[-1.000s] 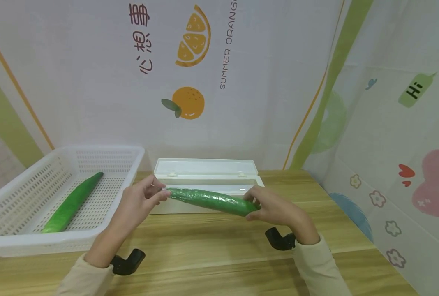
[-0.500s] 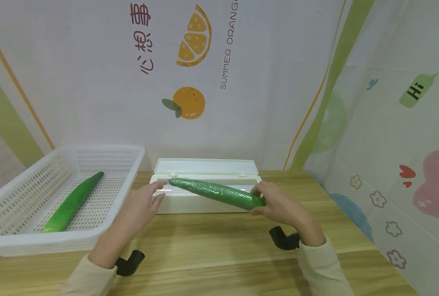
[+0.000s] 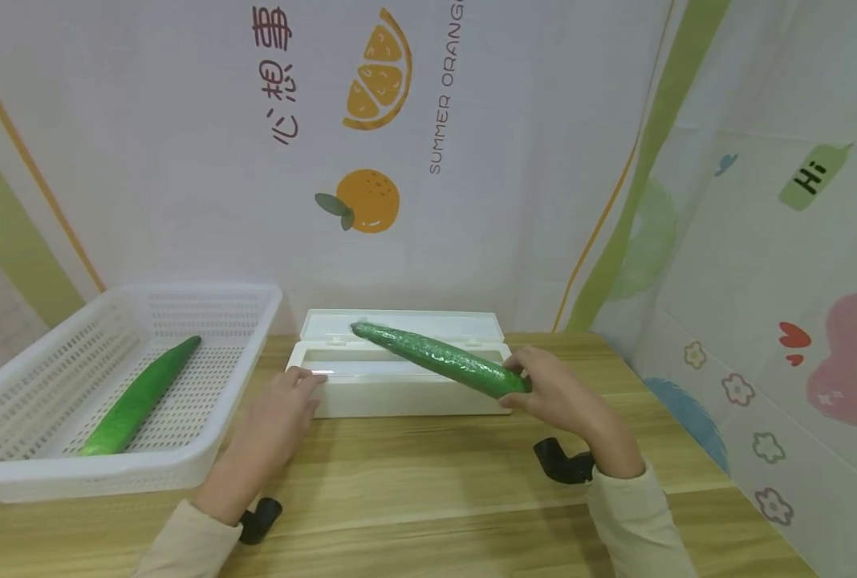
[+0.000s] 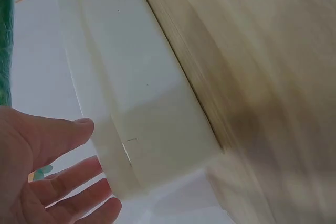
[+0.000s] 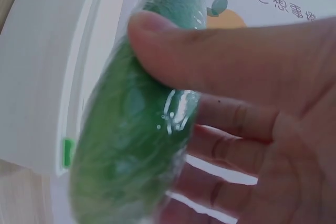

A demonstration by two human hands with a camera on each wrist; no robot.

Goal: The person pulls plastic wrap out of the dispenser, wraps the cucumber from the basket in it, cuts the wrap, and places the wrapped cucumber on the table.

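Observation:
A cucumber [image 3: 436, 359] in shiny clear film is held up at a slant in the head view, its thin end up to the left. My right hand [image 3: 554, 393] grips its thick end; in the right wrist view the thumb lies across the film-covered cucumber [image 5: 131, 156], fingers behind. Below and behind it stands a long white box [image 3: 407, 397] with its lid [image 3: 443, 323] raised at the back. At the box's left end is my left hand [image 3: 277, 421]. The left wrist view shows its thumb and loosely bent fingers right at the edge of the white box [image 4: 147, 87].
On the left stands a white perforated basket [image 3: 111, 478] with another cucumber [image 3: 143, 401] lying in it. The wooden table [image 3: 414, 498] reaches a printed curtain [image 3: 501, 217] close behind the box. Black wrist mounts [image 3: 562, 463] stick out from both wrists.
My left hand has let go of the cucumber's thin end and moved down to the box's left end. The right hand has shifted slightly right with the cucumber, whose thin end has risen.

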